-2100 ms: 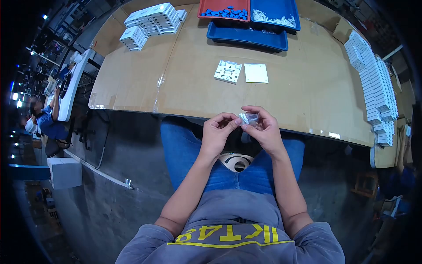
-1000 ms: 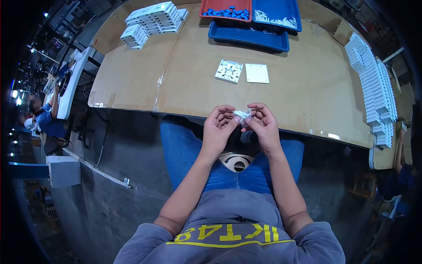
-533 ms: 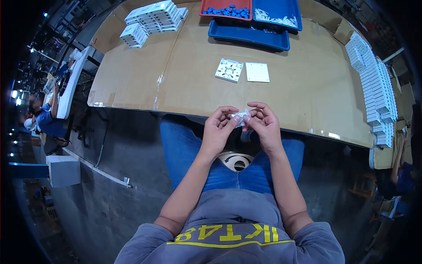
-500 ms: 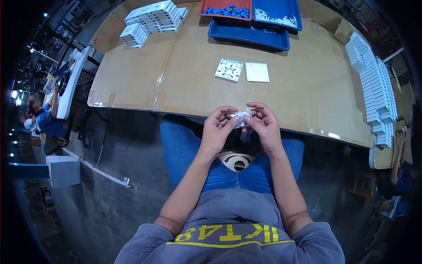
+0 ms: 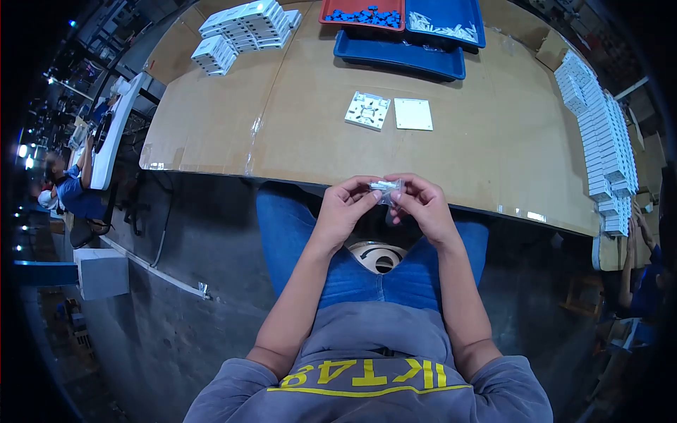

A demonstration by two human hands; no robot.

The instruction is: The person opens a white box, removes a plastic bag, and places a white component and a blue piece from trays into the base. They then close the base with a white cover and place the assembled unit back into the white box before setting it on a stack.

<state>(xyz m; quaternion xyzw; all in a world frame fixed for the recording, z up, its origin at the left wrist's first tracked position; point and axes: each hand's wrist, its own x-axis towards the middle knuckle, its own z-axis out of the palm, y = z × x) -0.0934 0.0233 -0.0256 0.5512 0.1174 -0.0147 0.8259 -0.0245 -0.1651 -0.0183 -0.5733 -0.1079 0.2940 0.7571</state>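
Observation:
Between my two hands, just off the table's near edge, is a small clear plastic bag (image 5: 386, 189) with white pieces in it. My left hand (image 5: 345, 209) pinches its left side between thumb and fingers. The right side is gripped by my right hand (image 5: 421, 203), its fingers curled round the bag. What exactly the white pieces are is too small to tell. Ahead of my hands, a white square box part with cut-outs inside (image 5: 367, 111) lies on the table, beside a flat white square plate (image 5: 413, 114).
At the back stand a red tray (image 5: 326, 20) of blue pieces, a blue tray (image 5: 481, 35) of white pieces and a lower blue tray (image 5: 399, 59). White parts are stacked at back left (image 5: 243, 32) and along the right edge (image 5: 598, 134). People sit at both sides.
My hands have drawn slightly closer together and down, and the bag has turned between my fingers, its white pieces now lying near the top. The parts on the table have not moved.

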